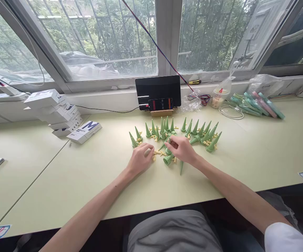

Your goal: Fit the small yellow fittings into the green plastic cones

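Where cones [213, 143] fence off the phone [159, 105], right grip [181, 147] pinches one; left grip [140, 157] unclear.

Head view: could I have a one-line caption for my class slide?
Left hand beside small yellow pieces, right hand among green cones, over a pale table before windows.

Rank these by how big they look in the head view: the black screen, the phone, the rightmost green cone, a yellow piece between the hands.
1. Black screen
2. Phone
3. Rightmost green cone
4. Yellow piece
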Available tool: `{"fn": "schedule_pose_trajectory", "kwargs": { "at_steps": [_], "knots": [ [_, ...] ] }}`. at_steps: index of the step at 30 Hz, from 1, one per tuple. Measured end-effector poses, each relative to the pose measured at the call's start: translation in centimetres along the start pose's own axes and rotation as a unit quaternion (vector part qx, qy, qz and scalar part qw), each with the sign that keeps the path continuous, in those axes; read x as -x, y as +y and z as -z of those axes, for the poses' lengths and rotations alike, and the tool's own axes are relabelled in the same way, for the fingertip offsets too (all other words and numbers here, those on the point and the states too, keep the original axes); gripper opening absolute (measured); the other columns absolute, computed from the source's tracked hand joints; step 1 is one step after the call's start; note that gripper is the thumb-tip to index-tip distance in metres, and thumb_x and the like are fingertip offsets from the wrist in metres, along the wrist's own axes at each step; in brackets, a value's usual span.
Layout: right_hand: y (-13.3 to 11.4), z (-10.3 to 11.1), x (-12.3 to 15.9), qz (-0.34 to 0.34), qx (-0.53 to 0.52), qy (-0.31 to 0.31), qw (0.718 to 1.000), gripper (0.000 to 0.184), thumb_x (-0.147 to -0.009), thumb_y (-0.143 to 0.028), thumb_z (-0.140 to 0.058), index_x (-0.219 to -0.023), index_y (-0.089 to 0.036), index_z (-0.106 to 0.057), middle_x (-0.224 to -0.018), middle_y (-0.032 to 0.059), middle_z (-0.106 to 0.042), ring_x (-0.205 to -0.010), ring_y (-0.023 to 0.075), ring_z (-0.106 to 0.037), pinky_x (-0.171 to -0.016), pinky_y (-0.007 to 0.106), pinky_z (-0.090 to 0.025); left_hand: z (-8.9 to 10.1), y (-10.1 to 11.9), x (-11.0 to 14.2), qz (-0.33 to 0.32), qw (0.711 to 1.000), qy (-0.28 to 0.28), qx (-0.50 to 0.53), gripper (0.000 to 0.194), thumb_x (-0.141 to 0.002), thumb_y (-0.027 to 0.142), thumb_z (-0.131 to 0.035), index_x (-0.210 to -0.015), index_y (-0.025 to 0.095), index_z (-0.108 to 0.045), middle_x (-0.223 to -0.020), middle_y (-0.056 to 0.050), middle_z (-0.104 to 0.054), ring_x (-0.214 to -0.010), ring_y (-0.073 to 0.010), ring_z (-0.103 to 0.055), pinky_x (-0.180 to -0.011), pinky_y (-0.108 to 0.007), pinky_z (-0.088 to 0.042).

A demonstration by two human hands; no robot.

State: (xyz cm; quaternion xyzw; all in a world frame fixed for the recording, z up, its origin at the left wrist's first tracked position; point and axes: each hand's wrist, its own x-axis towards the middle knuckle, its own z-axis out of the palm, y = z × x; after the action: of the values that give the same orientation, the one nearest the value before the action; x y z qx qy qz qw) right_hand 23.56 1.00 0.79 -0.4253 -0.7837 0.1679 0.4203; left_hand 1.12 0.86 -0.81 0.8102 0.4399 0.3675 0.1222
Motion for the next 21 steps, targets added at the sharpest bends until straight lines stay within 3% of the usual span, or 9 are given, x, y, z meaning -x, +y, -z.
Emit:
{"fn": "schedule_pose_trajectory", "kwargs": {
  "at_steps": [6, 15, 21],
  "knots": [
    [0.70, -0.63, 0.10, 0.017, -0.004, -0.001, 1.000, 0.036, -0.094, -0.029, -0.056, -0.065, -0.021, -0.035, -0.057, -0.0049, -0.041, -0.051, 0.0105, -0.036, -0.054, 0.025, -0.031, -0.19, -0.37, 0.18, 0.029, 0.999, -0.028, -0.030, 0.020, -0.097, 0.034, -0.051, -0.106, 0.020, -0.063, -0.121, -0.010, -0.064, -0.115, -0.0249, -0.061, -0.095, -0.036, -0.050],
    [0.62, -0.69, 0.21, 0.008, -0.011, -0.014, 1.000, 0.035, -0.094, -0.028, -0.056, -0.065, -0.021, -0.037, -0.057, -0.0052, -0.040, -0.052, 0.0104, -0.036, -0.055, 0.025, -0.031, -0.10, 0.22, 0.23, 0.037, 0.996, -0.079, -0.033, 0.017, -0.096, 0.030, -0.051, -0.106, 0.020, -0.060, -0.109, -0.008, -0.063, -0.089, -0.0197, -0.063, -0.077, -0.030, -0.052],
    [0.60, -0.68, 0.28, 0.010, -0.008, -0.013, 1.000, 0.037, -0.094, -0.028, -0.056, -0.065, -0.021, -0.035, -0.057, -0.0051, -0.040, -0.052, 0.0105, -0.036, -0.054, 0.025, -0.030, -0.26, 0.25, 0.29, 0.028, 0.997, -0.066, -0.036, 0.017, -0.096, 0.030, -0.052, -0.106, 0.020, -0.061, -0.110, -0.008, -0.064, -0.091, -0.0207, -0.065, -0.080, -0.032, -0.052]
  ]
}}
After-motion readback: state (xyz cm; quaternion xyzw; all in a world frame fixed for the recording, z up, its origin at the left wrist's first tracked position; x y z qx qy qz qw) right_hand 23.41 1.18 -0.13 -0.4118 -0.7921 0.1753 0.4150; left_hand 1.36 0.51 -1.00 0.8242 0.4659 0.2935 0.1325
